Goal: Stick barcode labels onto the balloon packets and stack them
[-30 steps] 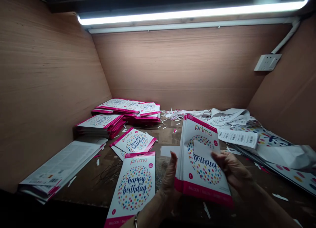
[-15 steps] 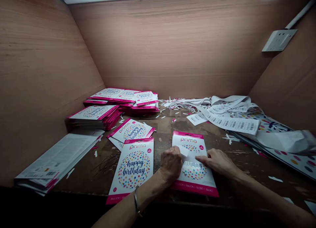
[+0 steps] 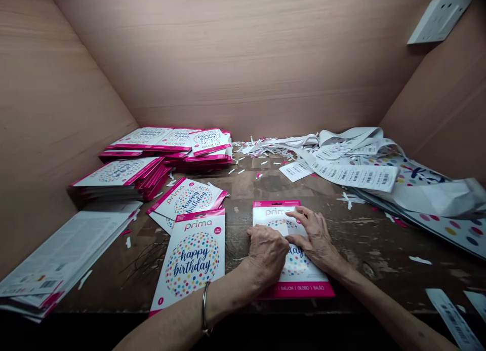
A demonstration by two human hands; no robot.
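So on the far left was a slanted pile of flat, glossy white-and-pink card packs (image 3: 56, 260), then a matching loose "happy birthday" pack (image 3: 193, 257) lying flat. The left hand (image 3: 268, 252), silver bangle (image 3: 205, 308) on its wrist, was curled tight by a small plain white paper slip (image 3: 280, 227); couldn't really tell if it was pinching it. The dotted rectangular prima pack (image 3: 299, 287) lay beneath both hands. The right hand (image 3: 313, 239) rested on it, fingers spread, gripping nothing. Further right: curly, smooth barcode label strips (image 3: 353, 174).
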